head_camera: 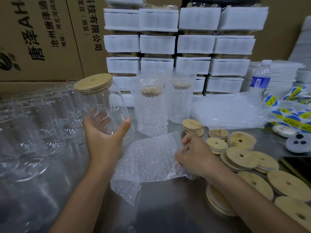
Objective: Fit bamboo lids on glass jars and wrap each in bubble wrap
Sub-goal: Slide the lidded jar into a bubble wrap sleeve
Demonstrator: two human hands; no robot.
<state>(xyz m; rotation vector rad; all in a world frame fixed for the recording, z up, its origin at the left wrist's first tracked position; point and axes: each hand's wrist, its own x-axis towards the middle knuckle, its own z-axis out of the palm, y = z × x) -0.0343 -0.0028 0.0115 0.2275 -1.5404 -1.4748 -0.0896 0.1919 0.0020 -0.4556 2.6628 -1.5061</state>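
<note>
— Bamboo lids lie loose nearest us, from four to five o'clock on the table. What are the hands doing?

— Right hand, just past centre toward three, has its fingers curled and pinches the right edge of a bubble wrap sheet. It lies spread at centre, one corner sagging toward six. Left hand, at nine of the sheet, grips a glass jar round its lower half, tilted and clear of the table.

— Lidded?

— Yes, a fitted lid sits on its mouth, toward eleven. So I judge the fitting done for this jar and the wrapping only starting.

— Next move?

— Probably laying the jar on the sheet, square to one edge, then rolling it up. Smooth glass calls for a firm grip.

— And beyond?

— Two wrapped jars stand at twelve. Bare glasses crowd nine o'clock, with foam-wrapped packs stacked behind.
</note>
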